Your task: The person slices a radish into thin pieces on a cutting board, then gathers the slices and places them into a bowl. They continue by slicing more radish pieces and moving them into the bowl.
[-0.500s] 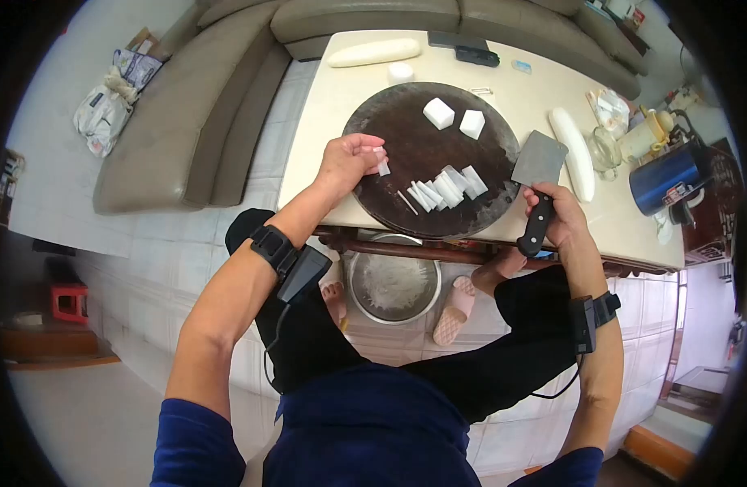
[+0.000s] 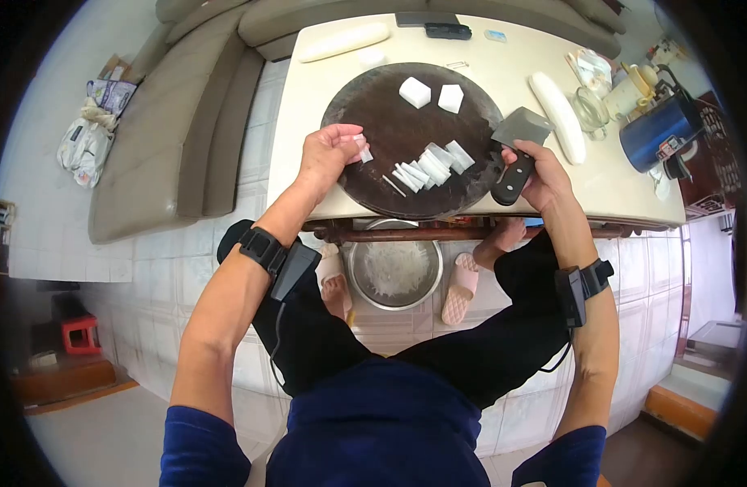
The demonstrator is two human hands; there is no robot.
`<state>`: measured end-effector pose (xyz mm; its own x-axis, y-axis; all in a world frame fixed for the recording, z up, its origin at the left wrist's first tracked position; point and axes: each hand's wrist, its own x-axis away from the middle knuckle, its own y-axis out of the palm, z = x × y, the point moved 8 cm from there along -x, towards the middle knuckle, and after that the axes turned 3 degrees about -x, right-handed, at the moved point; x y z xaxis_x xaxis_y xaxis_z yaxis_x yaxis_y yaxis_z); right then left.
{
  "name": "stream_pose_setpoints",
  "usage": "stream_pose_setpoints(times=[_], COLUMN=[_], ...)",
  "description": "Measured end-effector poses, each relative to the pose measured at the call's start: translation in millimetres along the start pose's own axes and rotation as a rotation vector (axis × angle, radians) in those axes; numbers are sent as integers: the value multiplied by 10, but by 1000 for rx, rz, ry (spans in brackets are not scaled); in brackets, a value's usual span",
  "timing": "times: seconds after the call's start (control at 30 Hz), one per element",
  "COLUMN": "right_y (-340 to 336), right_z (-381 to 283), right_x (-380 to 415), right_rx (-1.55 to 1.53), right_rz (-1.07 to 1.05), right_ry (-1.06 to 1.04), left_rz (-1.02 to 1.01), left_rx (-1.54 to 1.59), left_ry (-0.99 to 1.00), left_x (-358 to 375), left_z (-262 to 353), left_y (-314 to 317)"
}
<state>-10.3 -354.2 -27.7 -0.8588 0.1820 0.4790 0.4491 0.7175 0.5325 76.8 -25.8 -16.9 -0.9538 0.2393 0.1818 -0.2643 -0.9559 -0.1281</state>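
Over the left side of the round dark chopping board (image 2: pixel 373 105), my left hand (image 2: pixel 326 154) pinches a small white radish slice (image 2: pixel 365 153). My right hand (image 2: pixel 544 174) grips the black handle of a cleaver (image 2: pixel 524 127), its blade tilted at the board's right edge. Between my hands, a row of overlapping radish slices (image 2: pixel 432 168) lies on the board. One thin strip (image 2: pixel 394 186) rests apart at the row's left end. Two chunky radish blocks (image 2: pixel 415 92) sit toward the far side.
Peeled whole radishes lie on the table at the far left (image 2: pixel 345 42) and right (image 2: pixel 560 118). A glass jug (image 2: pixel 591 109) and blue kettle (image 2: pixel 661 134) stand at the right. Beneath the table edge, a metal basin (image 2: pixel 396 276) holds pale shreds in liquid.
The view has shifted, so the table appears higher and further left. The cleaver blade has tilted and looks narrower. My left hand still pinches the slice.
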Motion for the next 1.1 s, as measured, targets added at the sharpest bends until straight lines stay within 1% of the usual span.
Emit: stream_pose_setpoints(times=[0.1,0.27,0.4,0.47,0.6,0.63,0.7,0.93,1.03,1.1], right_y=[-115,-188,-217,-197,-171,-159,-152,-95,-103,-97], right_z=[23,84,101,100,78,72,63,40,40,20], right_x=[-16,4,14,37,133,122,145,195,155,155], right_rx=[41,56,73,-8,-28,-40,-31,-43,-101,-88], right_rz=[10,-44,1,-37,-10,-51,-35,18,-37,-12], right_ry=[12,105,73,71,39,24,7,-28,4,-22], left_rz=[12,11,25,64,57,56,61,54,57,46], left_rx=[5,-7,-41,9,-20,-49,-82,-59,-59,-55], left_ry=[3,55,62,54,66,52,27,42,47,67], left_x=[19,13,15,41,10,12,24,4,3,2], left_z=[3,12,19,58,30,24,30,8,-3,1], left_y=[6,4,10,12,5,-2,3,-5,4,-3])
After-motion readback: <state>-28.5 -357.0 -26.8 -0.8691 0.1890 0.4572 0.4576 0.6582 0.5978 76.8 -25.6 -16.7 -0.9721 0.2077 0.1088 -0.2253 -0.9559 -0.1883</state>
